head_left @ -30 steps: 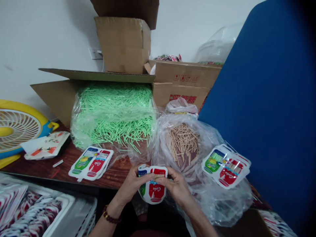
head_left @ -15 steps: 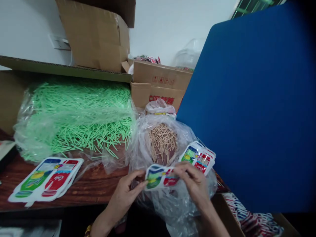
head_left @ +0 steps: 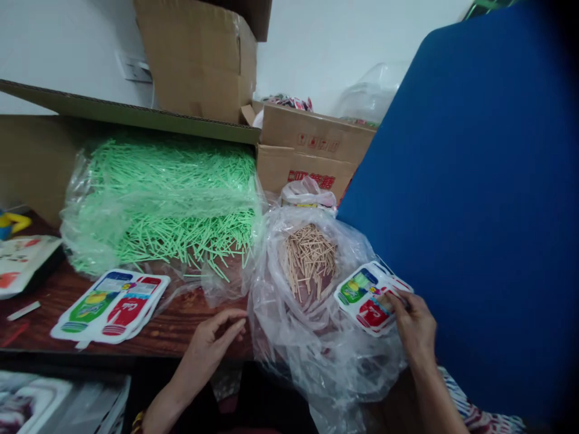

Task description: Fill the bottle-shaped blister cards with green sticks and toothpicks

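Head view: right hand (head_left: 415, 328) pinching the edge of the printed packet (head_left: 368, 304), right of the brown sticks (head_left: 311, 256).
Relative to the brown sticks: left hand (head_left: 212, 340) at front left, fingers loosely curled, partly spread; green sticks (head_left: 181, 199) to the left; flat packets (head_left: 111, 306) on the counter (head_left: 185, 319), far left.

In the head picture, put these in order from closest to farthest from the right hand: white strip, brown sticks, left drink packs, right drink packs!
1. Right drink packs: touching the right hand.
2. Brown sticks: to its left, near the picture's middle.
3. Left drink packs: farther left.
4. White strip: farthest, by the picture's left edge.
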`<state>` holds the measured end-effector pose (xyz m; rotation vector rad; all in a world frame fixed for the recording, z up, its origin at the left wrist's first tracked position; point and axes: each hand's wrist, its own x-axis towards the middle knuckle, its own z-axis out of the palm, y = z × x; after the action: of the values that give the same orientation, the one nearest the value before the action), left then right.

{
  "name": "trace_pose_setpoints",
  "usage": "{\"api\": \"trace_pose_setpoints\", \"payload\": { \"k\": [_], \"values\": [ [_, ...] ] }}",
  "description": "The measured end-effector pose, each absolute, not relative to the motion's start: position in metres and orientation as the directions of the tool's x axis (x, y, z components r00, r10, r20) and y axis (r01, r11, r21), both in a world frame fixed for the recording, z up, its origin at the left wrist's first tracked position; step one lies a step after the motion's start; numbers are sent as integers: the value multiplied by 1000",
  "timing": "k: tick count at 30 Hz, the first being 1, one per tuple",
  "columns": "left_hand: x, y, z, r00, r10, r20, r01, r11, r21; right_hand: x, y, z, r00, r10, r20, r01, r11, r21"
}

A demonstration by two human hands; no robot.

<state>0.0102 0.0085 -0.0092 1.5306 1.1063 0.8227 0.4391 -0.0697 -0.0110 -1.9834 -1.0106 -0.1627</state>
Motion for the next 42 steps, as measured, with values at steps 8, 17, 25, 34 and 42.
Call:
{"api": "trace_pose_setpoints", "payload": {
  "k": [8, 17, 25, 34, 42],
  "values": [
    [-110, 47, -8, -143, 920, 365, 731, -150, 665, 364, -27, 28, 433, 583, 688, 874, -84, -479],
    [-184, 73, -33, -319, 924, 209, 932, 266, 247, 165, 122, 33, -331, 901, 280, 765, 430, -479],
    [-203, 81, -34, -378, 917, 128, 882, 314, 352, 137, 212, -1, -183, 983, 6, 955, 179, -238],
    [-205, 90, -31, -361, 920, 155, 897, 297, 326, 131, 244, -7, -48, 999, -10, 999, 48, -13],
    [-218, 108, -22, -337, 937, 92, 867, 271, 418, 116, 255, -23, 3, 999, -53, 993, 3, 118]
  ]
}}
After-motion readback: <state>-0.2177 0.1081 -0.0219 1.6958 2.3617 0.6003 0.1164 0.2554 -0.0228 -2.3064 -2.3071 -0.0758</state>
